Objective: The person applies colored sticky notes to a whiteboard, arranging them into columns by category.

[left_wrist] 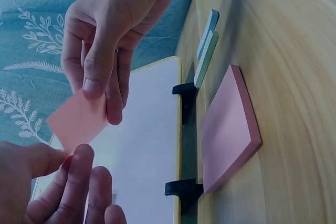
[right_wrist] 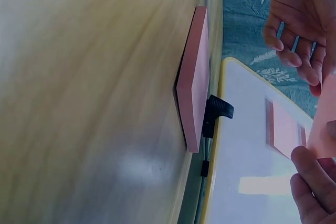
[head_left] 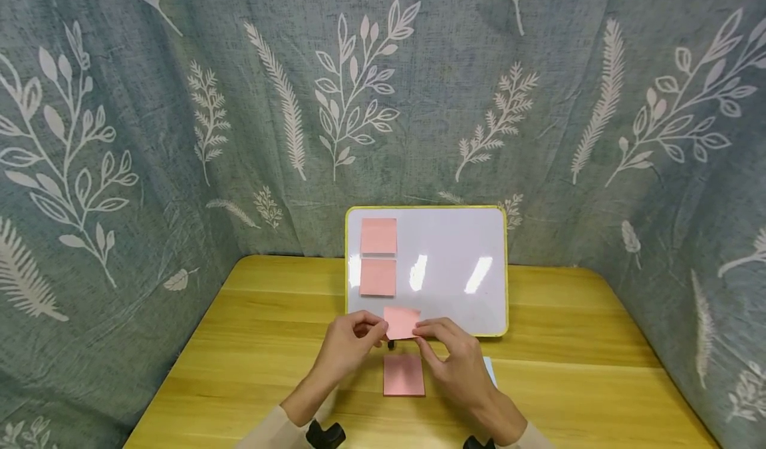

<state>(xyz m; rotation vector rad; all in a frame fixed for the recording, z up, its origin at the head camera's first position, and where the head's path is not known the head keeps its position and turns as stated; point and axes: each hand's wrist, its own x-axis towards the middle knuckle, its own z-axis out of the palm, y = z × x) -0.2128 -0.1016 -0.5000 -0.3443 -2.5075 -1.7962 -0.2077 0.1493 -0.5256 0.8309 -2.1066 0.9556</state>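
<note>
Both hands hold one loose pink sticky note [head_left: 401,322] before the lower left part of a whiteboard [head_left: 449,249]. My left hand [head_left: 349,339] pinches its left edge between thumb and forefinger. Its right edge is pinched by my right hand [head_left: 451,356]. In the left wrist view the note [left_wrist: 79,121] is turned cornerwise, with the right hand [left_wrist: 113,40] above and the left hand [left_wrist: 63,182] below. On the table just under the hands lies a thick pink sticky note pad [head_left: 403,376]. Two pink sticky notes, an upper one [head_left: 379,236] and a lower one [head_left: 378,277], are on the board's left side.
The yellow-framed board leans back on the wooden table [head_left: 269,336], with black clips [left_wrist: 184,190] at its lower edge. Pale blue [left_wrist: 208,32] and pale green pads [left_wrist: 206,59] lie beyond the pink pad, partly behind the right hand in the head view. A leaf-patterned curtain [head_left: 239,103] surrounds the table.
</note>
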